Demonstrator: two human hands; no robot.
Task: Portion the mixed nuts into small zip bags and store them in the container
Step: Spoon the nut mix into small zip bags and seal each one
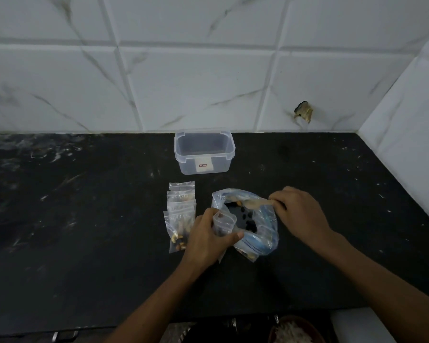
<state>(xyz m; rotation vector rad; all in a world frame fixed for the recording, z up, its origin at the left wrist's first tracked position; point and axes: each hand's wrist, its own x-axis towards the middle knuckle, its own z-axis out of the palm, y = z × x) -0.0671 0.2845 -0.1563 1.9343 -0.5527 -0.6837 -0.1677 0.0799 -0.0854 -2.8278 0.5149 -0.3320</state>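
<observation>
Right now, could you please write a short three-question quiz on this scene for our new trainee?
1. True or false: the clear plastic container at the back of the black countertop has its lid on.
2. Which hand pinches the far rim of the large clear zip bag with blue stripes? A) left hand B) right hand
3. Fill in: the filled small clear zip bags lie to the ____ of the large bag.

Key:
1. False, it stands open with no bags visible inside.
2. B; the left hand holds a small zip bag at the large bag's mouth.
3. Left.
</observation>
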